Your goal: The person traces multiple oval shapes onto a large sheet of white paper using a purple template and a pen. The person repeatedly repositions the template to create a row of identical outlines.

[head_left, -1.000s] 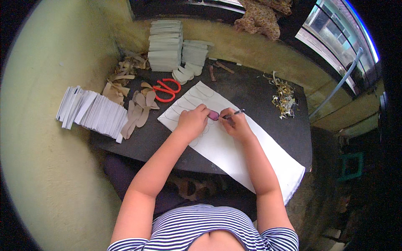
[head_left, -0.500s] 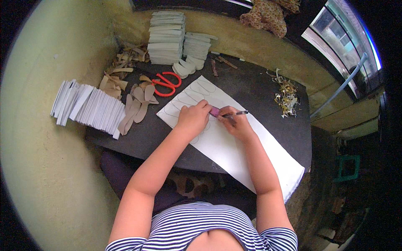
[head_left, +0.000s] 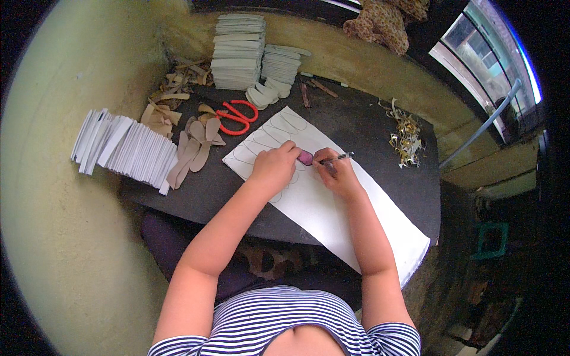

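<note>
A long white sheet (head_left: pixel 380 216) lies slantwise on the dark table, with rows of rounded sole-like outlines drawn on its far left part. My left hand (head_left: pixel 275 168) is closed over a purple template (head_left: pixel 305 157) and presses it flat to the sheet. Only the template's rounded right end shows; the rest is under my fingers. Just right of that end, my right hand (head_left: pixel 336 172) grips a dark pen (head_left: pixel 338 158), its tip near the template's edge. Red-handled scissors (head_left: pixel 238 118) lie beyond the sheet's left corner, their blades partly hidden.
Brown sole-shaped pieces (head_left: pixel 193 148) and tan scraps (head_left: pixel 172 95) lie at the left. White cut pieces form a leaning row (head_left: pixel 127 148) and tall stacks (head_left: pixel 238 53) by the wall. Shiny shavings (head_left: pixel 407 133) sit far right on the black table (head_left: pixel 356 113).
My right hand with the pen has shifted slightly right, baring more of the template's rounded end. My left hand stays in place on the template.
</note>
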`<state>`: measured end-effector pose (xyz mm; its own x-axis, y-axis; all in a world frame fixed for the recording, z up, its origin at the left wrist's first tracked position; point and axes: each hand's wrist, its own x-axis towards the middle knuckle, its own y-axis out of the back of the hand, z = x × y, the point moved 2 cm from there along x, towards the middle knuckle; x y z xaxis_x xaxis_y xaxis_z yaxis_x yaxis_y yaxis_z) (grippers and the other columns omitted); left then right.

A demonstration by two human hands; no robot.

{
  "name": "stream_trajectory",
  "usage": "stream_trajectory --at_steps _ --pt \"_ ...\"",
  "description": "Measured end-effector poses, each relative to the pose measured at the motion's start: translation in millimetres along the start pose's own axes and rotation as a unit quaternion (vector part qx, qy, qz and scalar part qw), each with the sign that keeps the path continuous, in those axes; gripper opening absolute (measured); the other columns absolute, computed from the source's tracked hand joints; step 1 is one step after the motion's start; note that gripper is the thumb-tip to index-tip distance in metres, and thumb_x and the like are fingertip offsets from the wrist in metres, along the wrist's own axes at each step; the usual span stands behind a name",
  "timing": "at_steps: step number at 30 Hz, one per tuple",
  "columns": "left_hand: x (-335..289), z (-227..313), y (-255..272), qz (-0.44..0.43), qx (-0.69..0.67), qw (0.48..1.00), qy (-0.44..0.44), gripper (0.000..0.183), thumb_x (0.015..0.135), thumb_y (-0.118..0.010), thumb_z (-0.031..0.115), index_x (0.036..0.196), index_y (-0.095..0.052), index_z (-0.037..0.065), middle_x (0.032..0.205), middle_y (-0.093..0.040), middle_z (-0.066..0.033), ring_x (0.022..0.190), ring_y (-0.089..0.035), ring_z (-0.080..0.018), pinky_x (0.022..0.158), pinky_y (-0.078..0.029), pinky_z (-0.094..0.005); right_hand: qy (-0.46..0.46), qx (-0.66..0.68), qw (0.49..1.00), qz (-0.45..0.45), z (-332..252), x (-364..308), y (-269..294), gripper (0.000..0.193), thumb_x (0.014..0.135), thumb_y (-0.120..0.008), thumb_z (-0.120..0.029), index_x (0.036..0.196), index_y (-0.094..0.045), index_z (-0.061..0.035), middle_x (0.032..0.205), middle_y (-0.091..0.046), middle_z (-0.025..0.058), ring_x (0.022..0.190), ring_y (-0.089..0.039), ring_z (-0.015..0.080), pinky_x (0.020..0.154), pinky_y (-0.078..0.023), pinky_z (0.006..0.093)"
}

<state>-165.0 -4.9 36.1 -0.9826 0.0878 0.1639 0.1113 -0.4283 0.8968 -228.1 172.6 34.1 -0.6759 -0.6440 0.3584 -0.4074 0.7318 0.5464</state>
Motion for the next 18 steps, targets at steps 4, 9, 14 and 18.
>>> stream_trajectory --at_steps 4,9,14,18 --pt "3.4 -2.8 1.5 -0.014 -0.015 1.0 -0.004 0.028 0.084 -0.054 0.008 0.111 -0.06 0.01 0.112 -0.058 -0.007 0.089 -0.065 -0.0325 0.073 -0.054 -0.0457 0.031 0.001 0.999 -0.006 4.1 -0.1 -2.0 0.012 0.084 -0.065 0.002 0.093 -0.057 -0.0019 0.087 -0.064 0.0125 0.074 -0.062 0.0256 0.067 -0.049 0.0332" --pt "3.6 -9.3 2.7 -0.013 -0.032 0.999 -0.016 0.029 0.083 -0.054 0.006 0.111 -0.06 0.011 0.11 -0.058 -0.0065 0.09 -0.065 -0.0326 0.073 -0.054 -0.0454 0.046 0.001 0.999 -0.024 -3.6 4.2 -6.9 0.015 0.084 -0.065 0.002 0.094 -0.057 -0.0039 0.089 -0.064 0.0137 0.076 -0.063 0.0291 0.069 -0.05 0.0342" --pt "3.8 -9.1 3.6 -0.013 -0.044 0.999 -0.023 0.03 0.083 -0.054 0.006 0.111 -0.062 0.011 0.109 -0.058 -0.0062 0.089 -0.065 -0.0323 0.073 -0.054 -0.0447 0.061 -0.03 0.997 -0.038 -8.9 6.8 -10.6 0.016 0.083 -0.067 0.001 0.092 -0.056 -0.0045 0.09 -0.064 0.0142 0.079 -0.063 0.0322 0.07 -0.051 0.0359" --pt "3.9 -8.6 2.1 -0.017 -0.037 0.999 -0.017 0.03 0.082 -0.055 0.006 0.11 -0.062 0.011 0.108 -0.058 -0.0062 0.087 -0.065 -0.0318 0.072 -0.054 -0.0447 0.069 -0.056 0.996 -0.025 -9.4 5.4 -9.9 0.016 0.082 -0.067 0.001 0.091 -0.054 -0.0047 0.09 -0.064 0.0137 0.08 -0.063 0.0323 0.069 -0.051 0.0368"
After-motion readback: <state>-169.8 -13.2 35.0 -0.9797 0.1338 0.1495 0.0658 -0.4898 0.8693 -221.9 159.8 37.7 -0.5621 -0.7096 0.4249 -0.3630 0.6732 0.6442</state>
